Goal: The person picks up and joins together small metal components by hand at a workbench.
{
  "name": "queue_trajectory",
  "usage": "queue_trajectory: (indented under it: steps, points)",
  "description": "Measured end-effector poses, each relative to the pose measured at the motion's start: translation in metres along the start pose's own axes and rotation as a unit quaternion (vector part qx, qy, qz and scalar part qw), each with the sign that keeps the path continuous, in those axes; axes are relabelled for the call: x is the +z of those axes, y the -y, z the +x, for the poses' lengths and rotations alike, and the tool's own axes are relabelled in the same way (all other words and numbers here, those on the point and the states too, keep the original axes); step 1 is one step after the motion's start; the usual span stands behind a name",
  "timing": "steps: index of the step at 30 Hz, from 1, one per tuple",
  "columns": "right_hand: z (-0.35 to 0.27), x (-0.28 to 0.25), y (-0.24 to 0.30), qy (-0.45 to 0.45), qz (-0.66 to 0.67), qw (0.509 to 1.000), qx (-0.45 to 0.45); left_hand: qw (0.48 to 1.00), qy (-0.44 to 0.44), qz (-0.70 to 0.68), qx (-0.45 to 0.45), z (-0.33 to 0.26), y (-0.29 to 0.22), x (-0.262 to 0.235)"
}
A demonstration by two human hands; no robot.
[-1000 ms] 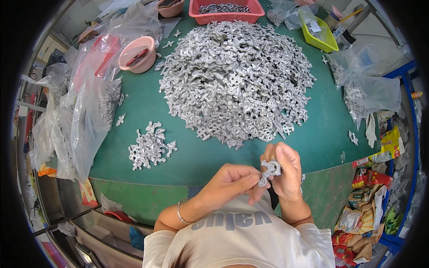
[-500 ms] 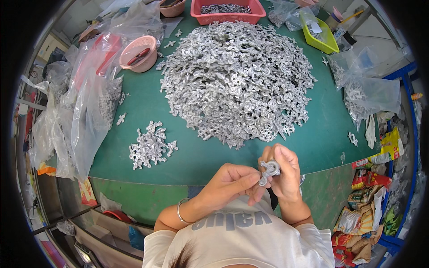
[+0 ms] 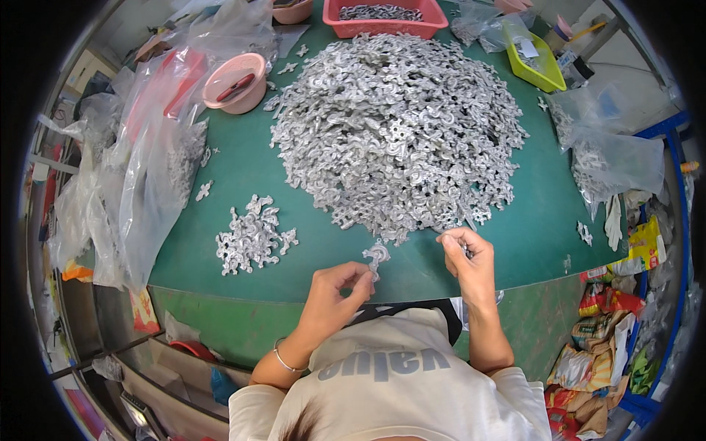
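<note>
My left hand (image 3: 340,288) pinches a small silvery metal casting (image 3: 376,256) just above the green table's (image 3: 331,250) near edge. My right hand (image 3: 468,257) is a little to the right, fingers curled at the rim of the big heap of silvery castings (image 3: 397,125); something small seems to be between its fingers, but I cannot make it out. A smaller pile of castings (image 3: 250,239) lies to the left of my left hand.
Clear plastic bags (image 3: 147,169) with castings slump along the left edge, another bag (image 3: 610,158) at right. A pink bowl (image 3: 235,82), a red tray (image 3: 386,16) of parts and a yellow-green tray (image 3: 533,62) stand at the back. Snack packets (image 3: 603,345) lie lower right.
My hands were together on one casting in front of my chest; now they have parted, the left keeping the piece and the right reaching up to the heap's edge.
</note>
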State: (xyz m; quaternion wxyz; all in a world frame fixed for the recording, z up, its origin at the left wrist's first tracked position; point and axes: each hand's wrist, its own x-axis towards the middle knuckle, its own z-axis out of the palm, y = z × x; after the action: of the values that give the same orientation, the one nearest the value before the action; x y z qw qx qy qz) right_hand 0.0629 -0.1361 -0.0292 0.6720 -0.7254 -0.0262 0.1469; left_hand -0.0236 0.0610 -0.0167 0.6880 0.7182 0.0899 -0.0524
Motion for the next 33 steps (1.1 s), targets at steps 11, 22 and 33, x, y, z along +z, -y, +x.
queue_trajectory:
  steps: [11, 22, 33]
  points:
    - [-0.021, 0.015, 0.034, 0.108, 0.305, 0.946, 0.026, 0.984, 0.126, -0.062, 0.107, 0.012, -0.048, 0.016]
    - [-0.026, 0.018, 0.041, 0.170, 0.448, 0.874, 0.079, 0.957, 0.200, -0.186, 0.102, 0.011, -0.049, 0.015]
    - [-0.029, 0.022, 0.048, 0.119, 0.367, 0.922, -0.032, 0.966, 0.179, -0.181, 0.055, 0.002, -0.056, 0.010]
